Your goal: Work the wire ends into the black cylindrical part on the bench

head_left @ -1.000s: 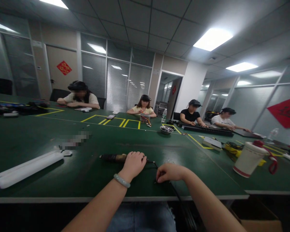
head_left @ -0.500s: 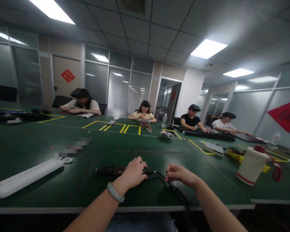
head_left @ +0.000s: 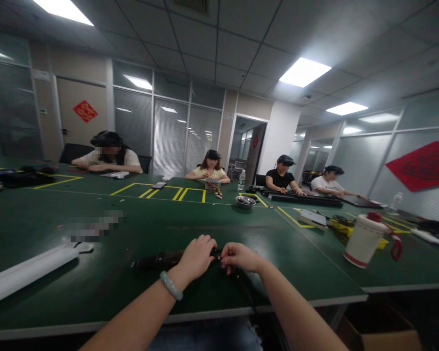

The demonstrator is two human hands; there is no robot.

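A dark, corded electric screwdriver (head_left: pixel 156 260) lies on the green table in front of me, its tip pointing left. My left hand (head_left: pixel 196 257), with a pale green bangle on the wrist, is closed round the cord end of its body. Close beside it, my right hand (head_left: pixel 238 256) pinches the black cord (head_left: pixel 246 286) near where it joins the tool. The fingers partly hide that joint. From there the cord runs down over the table's front edge.
A long white object (head_left: pixel 29 273) lies at the left. To the right stand a cream tumbler (head_left: pixel 364 241) with a red strap and a white box (head_left: pixel 313 219). A metal bowl (head_left: pixel 245 202) and a water bottle (head_left: pixel 242 180) are farther back. Several people sit across the table.
My right hand has moved left along the cord, up to my left hand, which stays on the screwdriver. The view has turned slightly to the right.
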